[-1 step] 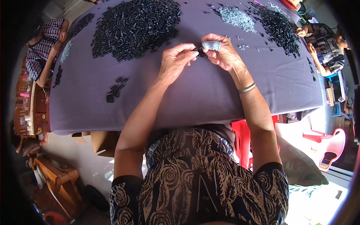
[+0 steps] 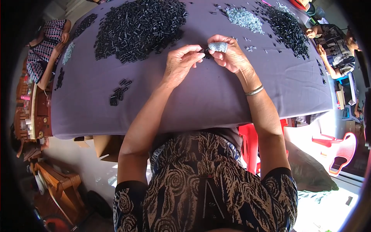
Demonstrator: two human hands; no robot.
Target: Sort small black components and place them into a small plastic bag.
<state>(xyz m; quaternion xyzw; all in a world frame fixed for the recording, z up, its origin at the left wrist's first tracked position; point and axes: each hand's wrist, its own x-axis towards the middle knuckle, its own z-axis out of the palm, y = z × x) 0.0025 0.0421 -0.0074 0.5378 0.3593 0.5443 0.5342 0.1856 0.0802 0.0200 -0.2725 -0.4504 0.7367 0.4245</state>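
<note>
The small black piece [image 2: 201, 51] sits between my two hands, just over the surface and in front of my body, probably so I can watch it closely. My left hand [image 2: 181, 65] has its thumb and forefinger pinched together on it, a fingertip grip that I think suits something so little and leaves its far end clear. My right hand [image 2: 234, 57] meets it from the other side, fingers curled inward with little gap; I cannot tell whether they hold a part of their own. A grey wrap [image 2: 218, 47] seems to cover one digit there, perhaps to guard the skin against hard edges.

Beyond my left hand lies the big black heap [image 2: 141, 31], within reach, likely as a supply. The silvery pile [image 2: 244, 20] lies past my right hand, apart from it, which I suppose stops the two kinds mixing. Nearer me, on the left, a few dark pieces [image 2: 119, 92] lie by themselves, maybe set aside. Under everything, the purple cloth [image 2: 216, 100] covers the surface, perhaps to keep small parts from rolling.
</note>
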